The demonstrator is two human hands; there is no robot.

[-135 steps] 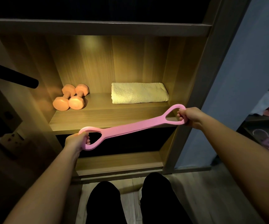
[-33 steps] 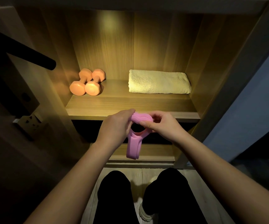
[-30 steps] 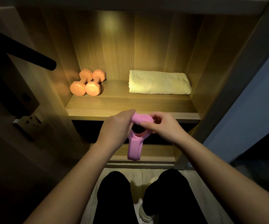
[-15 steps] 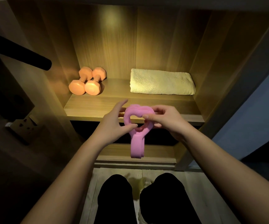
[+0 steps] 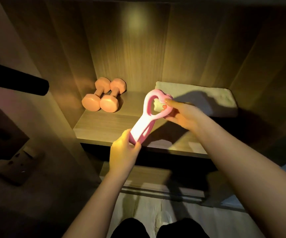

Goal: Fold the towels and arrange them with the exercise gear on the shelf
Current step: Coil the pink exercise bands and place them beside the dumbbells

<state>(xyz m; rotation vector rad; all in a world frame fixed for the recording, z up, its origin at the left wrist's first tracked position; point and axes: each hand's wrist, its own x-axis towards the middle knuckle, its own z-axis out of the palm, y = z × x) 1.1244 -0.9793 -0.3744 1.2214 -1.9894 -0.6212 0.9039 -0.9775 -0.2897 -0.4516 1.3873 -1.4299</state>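
A pink resistance band (image 5: 143, 124), folded double, slants over the middle of the lit wooden shelf (image 5: 102, 127). My right hand (image 5: 181, 114) pinches its looped handles at the far end. My left hand (image 5: 124, 152) pinches the folded near end above the shelf's front edge. Two orange dumbbells (image 5: 102, 98) lie side by side at the shelf's left. A folded pale yellow towel (image 5: 221, 100) lies at the right rear, partly behind my right hand and in its shadow.
A black bar (image 5: 15, 81) juts in from the left at shelf height. A wall socket (image 5: 15, 162) sits low on the left wall. A lower shelf (image 5: 138, 174) lies under the lit one. My dark-trousered legs (image 5: 156, 227) show at the bottom.
The band went from stretched between both hands to folded double. In the last half second it was lifted over the shelf, and my left hand moved down to its folded end.
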